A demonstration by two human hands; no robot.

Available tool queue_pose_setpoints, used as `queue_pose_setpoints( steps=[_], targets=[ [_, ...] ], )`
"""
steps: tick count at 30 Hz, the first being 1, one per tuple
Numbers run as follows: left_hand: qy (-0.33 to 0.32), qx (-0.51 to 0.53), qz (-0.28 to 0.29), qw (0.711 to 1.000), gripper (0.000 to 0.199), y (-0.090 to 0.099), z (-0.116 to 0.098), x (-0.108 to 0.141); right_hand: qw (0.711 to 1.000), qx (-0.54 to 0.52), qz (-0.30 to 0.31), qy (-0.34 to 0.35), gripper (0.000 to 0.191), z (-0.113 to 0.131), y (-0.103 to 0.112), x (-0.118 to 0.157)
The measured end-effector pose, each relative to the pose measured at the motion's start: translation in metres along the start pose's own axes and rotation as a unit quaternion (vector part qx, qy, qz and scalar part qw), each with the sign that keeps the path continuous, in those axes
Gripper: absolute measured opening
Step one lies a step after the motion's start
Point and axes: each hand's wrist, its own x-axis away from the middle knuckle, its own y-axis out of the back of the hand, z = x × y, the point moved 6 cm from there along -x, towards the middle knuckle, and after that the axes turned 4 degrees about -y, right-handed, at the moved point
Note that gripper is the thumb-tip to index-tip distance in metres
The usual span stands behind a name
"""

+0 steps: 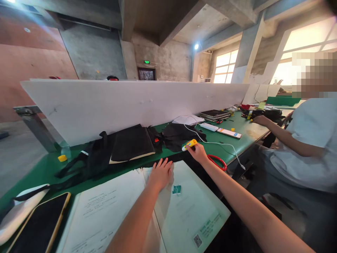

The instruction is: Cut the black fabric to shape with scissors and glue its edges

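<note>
A: First item, and its look?
B: Glue stick (189, 145), one. Short cylinder, bright yellow at one end, whitish at the other.
A: Location?
B: In the right hand (198, 153), pinched between thumb and fingers, just past the far edge of the book, over the green surface (39, 175). Contact with the surface: cannot tell.
A: Direction?
B: Long axis aslant, yellow end to the upper right, whitish end to the lower left. A red handle (223, 165) lies near that hand.
A: Second item?
B: Book (191, 211), one, lying open. Left page white, with printed lines; right page pale green, with a dark green patch (176, 189) and a square code (197, 240). Fold runs away from the person.
A: Left hand (160, 174)?
B: Palm down on the book near the fold, fingers slightly spread.
</note>
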Motion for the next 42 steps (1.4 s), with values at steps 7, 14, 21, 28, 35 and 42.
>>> queue_pose_setpoints(
  steps=[7,14,21,28,35,42],
  targets=[
    [-0.002,0.004,-0.005,1.0,0.047,-0.003,0.002,-0.001,0.998,0.019,0.057,0.023,0.035,0.001,-0.016,0.001],
    [0.0,-0.002,-0.004,1.0,0.047,-0.003,0.002,-0.001,0.999,0.054,0.01,-0.001,0.015,0.003,-0.001,0.005],
    [0.002,0.0,-0.016,1.0,0.046,-0.004,0.003,-0.001,0.997,0.015,0.036,0.064,0.021,0.017,-0.005,0.003],
    [-0.003,0.009,-0.004,1.0,0.047,-0.003,0.004,0.0,0.999,0.047,0.009,0.015,0.016,0.0,-0.013,-0.004],
    [0.003,0.013,-0.031,0.999,0.046,-0.006,0.006,-0.001,0.997,0.033,-0.068,0.014,0.03,0.006,0.015,-0.001],
    [0.003,0.012,-0.019,1.0,0.046,-0.002,0.004,0.0,0.994,0.035,0.025,0.096,0.022,0.019,-0.008,0.0]
  ],
)
